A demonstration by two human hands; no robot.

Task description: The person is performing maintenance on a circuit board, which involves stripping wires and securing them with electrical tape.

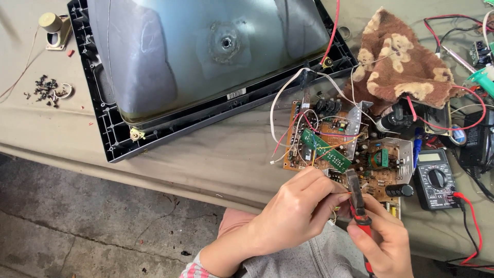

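My left hand [301,203] pinches a thin orange wire [343,193] at the near edge of a brown circuit board [319,139]. My right hand [383,239] grips pliers [356,198] with red and black handles; the jaws meet the wire just right of my left fingers. The board lies on the cloth-covered table [216,149] and carries a green daughter board [325,149], metal heat sinks and several coloured wires.
A picture tube in a black frame [206,56] lies face down at the back. A multimeter [436,179] with red lead sits right of the board, a brown towel [399,62] behind it. Loose screws [46,88] and a small speaker [54,28] lie far left.
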